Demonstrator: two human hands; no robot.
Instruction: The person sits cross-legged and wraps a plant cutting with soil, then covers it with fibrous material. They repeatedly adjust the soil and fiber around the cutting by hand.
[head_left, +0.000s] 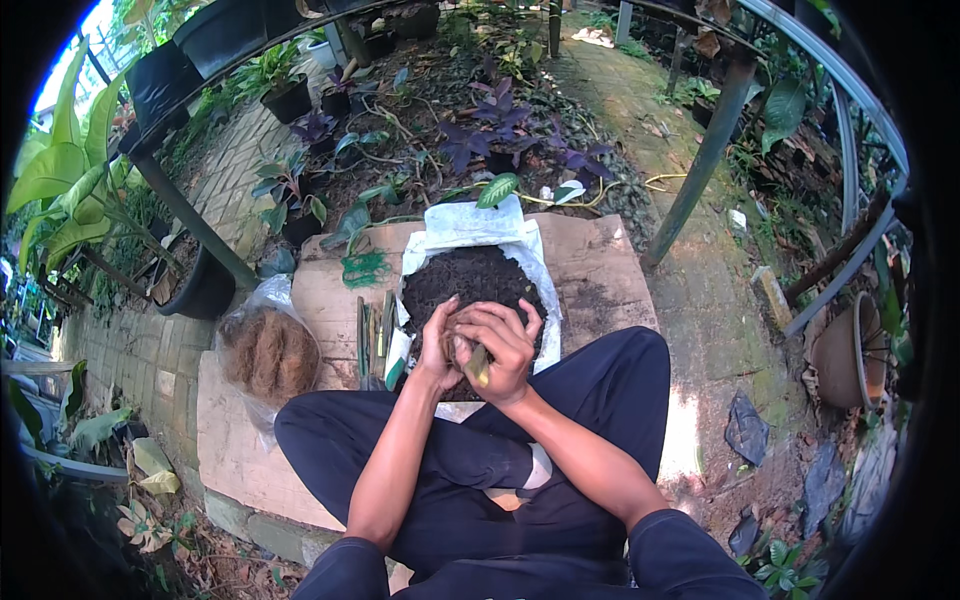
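Both hands are cupped together over a white sack of dark soil (472, 274), its rim rolled down. My left hand (439, 349) curves around a brown fibrous clump (452, 345), partly hidden by the fingers. My right hand (499, 349) closes over the same clump from the other side, with a yellow-green piece of stem or leaf (478, 367) showing by its thumb. Left of the sack lie several green-brown cut stalks (373, 330) and a tangle of green netting or string (365, 268). A clear plastic bag of brown coconut fiber (271, 351) stands farther left.
Cardboard sheets (247, 450) lie under the sack and bag on brick paving (611, 97). Purple-leaved plants (495, 120) grow beyond. Metal posts (701, 161) rise on both sides, with a black pot (202, 281) at left and a brown pot (840, 360) at right.
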